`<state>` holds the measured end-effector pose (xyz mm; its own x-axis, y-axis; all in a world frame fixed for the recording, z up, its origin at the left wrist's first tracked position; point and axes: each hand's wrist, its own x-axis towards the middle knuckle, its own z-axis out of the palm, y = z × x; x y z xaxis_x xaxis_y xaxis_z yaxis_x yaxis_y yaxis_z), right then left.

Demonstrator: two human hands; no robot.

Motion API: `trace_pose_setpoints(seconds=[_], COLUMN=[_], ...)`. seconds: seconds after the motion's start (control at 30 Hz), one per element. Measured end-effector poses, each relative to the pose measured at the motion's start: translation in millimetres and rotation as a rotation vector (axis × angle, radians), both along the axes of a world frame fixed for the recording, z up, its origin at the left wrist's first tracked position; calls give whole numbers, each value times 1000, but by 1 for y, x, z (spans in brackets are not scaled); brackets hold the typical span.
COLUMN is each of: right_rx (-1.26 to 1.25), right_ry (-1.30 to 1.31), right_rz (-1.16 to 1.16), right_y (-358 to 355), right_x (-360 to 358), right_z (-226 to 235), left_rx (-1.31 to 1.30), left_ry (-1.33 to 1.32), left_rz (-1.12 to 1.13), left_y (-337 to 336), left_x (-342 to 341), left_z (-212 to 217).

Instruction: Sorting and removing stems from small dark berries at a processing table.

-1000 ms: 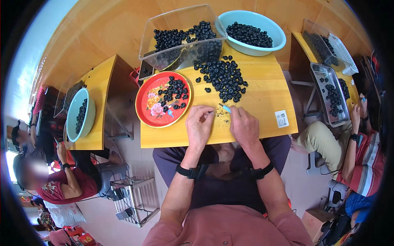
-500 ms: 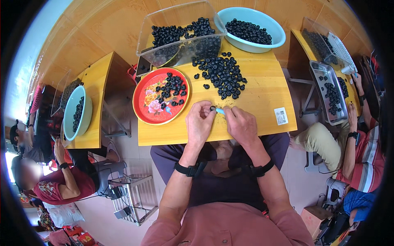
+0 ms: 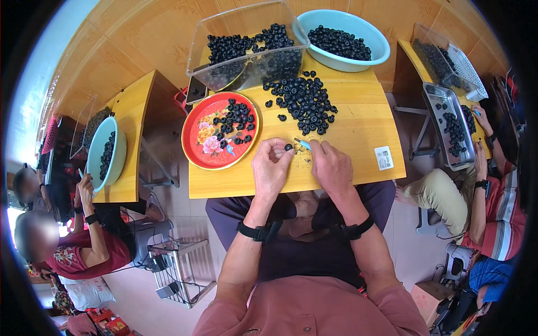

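Note:
Between thumb and fingertips, my left hand (image 3: 270,168) pinches a small round black part (image 3: 288,147) over the table. My right hand (image 3: 332,168) grips a small light-blue-handled tool (image 3: 304,144) whose short dark tip points left. A small gap separates that tip from the part. Dark crumbs lie on the wood below. Just beyond my hands spreads a loose pile of black ring-like parts (image 3: 308,106). To the left of my left hand, a round red flowered tray (image 3: 194,120) holds several more of them on its right side.
A clear plastic bin (image 3: 224,66) and a light-blue basin (image 3: 379,49), both with black parts, stand at the back of the yellow table (image 3: 358,129). A white label (image 3: 384,158) is stuck near its right edge. Co-workers sit at tables on either side.
The blue tool has come away from the black part, and my hands have moved slightly apart. The left co-worker's hand has risen; the right co-worker's far hand has come down toward the table.

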<state>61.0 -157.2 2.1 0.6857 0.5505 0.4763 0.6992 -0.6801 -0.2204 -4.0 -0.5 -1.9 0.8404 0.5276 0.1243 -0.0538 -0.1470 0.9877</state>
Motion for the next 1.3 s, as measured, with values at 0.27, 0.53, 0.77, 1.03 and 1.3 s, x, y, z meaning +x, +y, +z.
trace_pose_setpoints(seconds=[0.27, 0.53, 0.77, 1.03, 1.3], right_rx=[40, 26, 41, 21, 22], right_ry=[-39, -63, -57, -52, -46], right_rz=[5, -9, -6, -13, -2], right_y=[-1, -1, -1, -2, -2], right_x=[-1, -2, -2, -2, -3], right_z=[-2, -4, -2, -3, -2], left_rx=[149, 171, 41, 130, 68], left_ry=[-61, -64, -94, -26, -87], left_rz=[23, 14, -39, -12, 16], left_y=[1, 5, 3, 5, 2], left_x=[-1, 1, 4, 2, 4], left_z=[2, -6, -6, -3, -2])
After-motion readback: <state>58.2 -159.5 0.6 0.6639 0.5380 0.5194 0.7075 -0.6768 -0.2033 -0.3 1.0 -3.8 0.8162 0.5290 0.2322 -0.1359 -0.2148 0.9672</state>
